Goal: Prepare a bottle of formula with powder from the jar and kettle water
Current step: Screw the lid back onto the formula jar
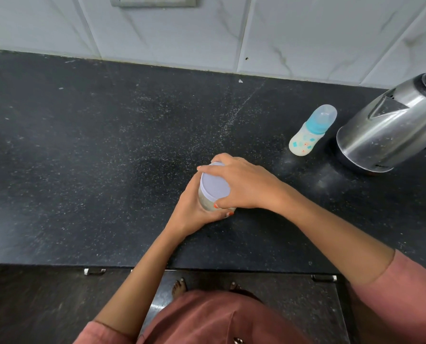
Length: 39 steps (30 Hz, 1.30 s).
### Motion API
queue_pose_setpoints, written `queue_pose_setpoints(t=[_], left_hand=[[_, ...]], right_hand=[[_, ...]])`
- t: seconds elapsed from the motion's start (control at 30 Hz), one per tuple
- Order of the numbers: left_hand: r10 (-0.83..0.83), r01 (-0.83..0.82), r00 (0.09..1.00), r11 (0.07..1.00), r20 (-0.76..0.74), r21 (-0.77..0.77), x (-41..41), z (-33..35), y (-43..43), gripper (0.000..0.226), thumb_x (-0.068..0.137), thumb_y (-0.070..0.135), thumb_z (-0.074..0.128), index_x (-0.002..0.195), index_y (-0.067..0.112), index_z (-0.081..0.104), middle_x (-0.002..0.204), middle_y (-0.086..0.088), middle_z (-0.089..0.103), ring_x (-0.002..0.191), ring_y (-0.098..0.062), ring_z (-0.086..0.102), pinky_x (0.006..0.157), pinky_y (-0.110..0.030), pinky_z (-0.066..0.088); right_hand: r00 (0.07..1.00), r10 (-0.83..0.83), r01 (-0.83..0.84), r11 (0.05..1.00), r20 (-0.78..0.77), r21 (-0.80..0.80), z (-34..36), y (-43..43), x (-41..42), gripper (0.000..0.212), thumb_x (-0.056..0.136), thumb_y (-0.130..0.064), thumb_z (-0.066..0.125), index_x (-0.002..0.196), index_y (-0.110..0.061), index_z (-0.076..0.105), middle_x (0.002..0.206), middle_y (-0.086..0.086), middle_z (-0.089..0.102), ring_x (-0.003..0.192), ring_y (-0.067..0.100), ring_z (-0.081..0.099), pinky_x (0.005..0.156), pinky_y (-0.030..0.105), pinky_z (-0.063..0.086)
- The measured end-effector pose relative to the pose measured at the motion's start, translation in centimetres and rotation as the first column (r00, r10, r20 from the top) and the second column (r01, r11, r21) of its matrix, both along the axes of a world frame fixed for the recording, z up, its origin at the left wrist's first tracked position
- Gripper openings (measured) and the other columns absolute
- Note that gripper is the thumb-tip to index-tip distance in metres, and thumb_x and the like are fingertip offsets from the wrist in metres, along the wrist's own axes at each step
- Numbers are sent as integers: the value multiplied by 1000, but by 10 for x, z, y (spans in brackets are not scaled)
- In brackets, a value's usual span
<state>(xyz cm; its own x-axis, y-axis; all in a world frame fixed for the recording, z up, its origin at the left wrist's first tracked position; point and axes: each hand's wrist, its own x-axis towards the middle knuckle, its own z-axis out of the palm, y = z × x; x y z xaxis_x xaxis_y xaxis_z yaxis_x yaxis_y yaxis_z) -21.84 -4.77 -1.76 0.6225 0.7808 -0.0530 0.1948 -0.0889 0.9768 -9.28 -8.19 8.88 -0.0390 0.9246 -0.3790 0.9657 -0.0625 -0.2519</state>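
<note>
Now, left hand: fingers curled round jar body
Right hand: gripping lid
Bottle: capped, beside kettle

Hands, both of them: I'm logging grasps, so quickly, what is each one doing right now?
Left hand: closed, fingers curled round the body of the jar.
Right hand: closed, fingers gripping the jar's lid from above.

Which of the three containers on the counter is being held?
The pale-lidded jar: the left hand holds its body, the right hand grips its lid. The baby bottle and the kettle stand apart, untouched.
</note>
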Motion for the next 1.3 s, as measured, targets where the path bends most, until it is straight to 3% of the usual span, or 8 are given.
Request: queue_pose_setpoints(t=[0.23,0.4,0.57,0.73,0.8,0.9,1.07,1.3], left_hand=[[51,-51,999,998,8,37,2,-3,-1,82,53,21,85,117,45,39,111,22,56,102,14,50,77,-1,37],[71,-72,997,997,15,31,1,-6,-2,84,47,38,83,115,53,37,117,27,52,111,12,46,85,-4,38],[-43,40,999,997,29,72,-2,-5,5,96,45,39,86,124,45,32,128,23,43,118,14,39,94,-3,32],[-135,135,991,991,2,3,-16,-21,14,111,46,53,84,137,38,21,145,15,31,134,3,28,108,-14,25],[-127,128,992,991,13,-38,-18,-22,13,100,52,39,86,133,38,27,142,12,37,130,7,33,105,-12,29],[-85,87,996,995,27,-55,-17,-22,12,90,55,17,82,126,39,31,133,17,42,121,16,38,99,-7,32],[-59,64,996,994,64,-86,-4,-23,31,94,53,28,88,131,31,36,134,13,46,125,2,42,105,-20,36],[-75,80,993,996,86,-49,47,-12,82,88,54,22,86,127,34,38,129,18,49,123,0,45,103,-21,38]], right_hand=[[993,-111,119,976,-49,183,-7,-3,0,69,70,-36,69,133,-39,41,134,-10,43,110,22,47,81,29,38],[980,-112,145,967,-162,211,-17,-8,7,76,69,-34,72,137,-34,38,138,-11,39,116,18,45,89,26,36],[788,-224,281,960,-574,11,-33,-26,30,105,61,-21,84,144,-28,19,149,-9,24,130,-2,23,102,14,19],[600,-382,442,891,-703,-106,-76,-43,30,118,56,-7,84,145,-26,10,152,-6,21,138,5,20,116,30,20],[572,-368,483,874,-733,-62,-92,-45,25,110,56,-4,83,142,-27,18,148,-8,27,135,3,25,115,29,25],[537,-373,567,824,-756,-3,-103,-42,18,96,58,-5,83,128,-39,28,131,-18,40,124,-3,35,101,7,32],[536,-353,583,812,-767,34,-96,-24,33,93,59,-2,81,129,-37,31,119,-31,38,112,-13,36,82,-7,31],[518,-385,641,766,-764,48,-78,24,71,92,63,1,78,140,-19,32,142,2,39,124,13,42,92,21,40]])
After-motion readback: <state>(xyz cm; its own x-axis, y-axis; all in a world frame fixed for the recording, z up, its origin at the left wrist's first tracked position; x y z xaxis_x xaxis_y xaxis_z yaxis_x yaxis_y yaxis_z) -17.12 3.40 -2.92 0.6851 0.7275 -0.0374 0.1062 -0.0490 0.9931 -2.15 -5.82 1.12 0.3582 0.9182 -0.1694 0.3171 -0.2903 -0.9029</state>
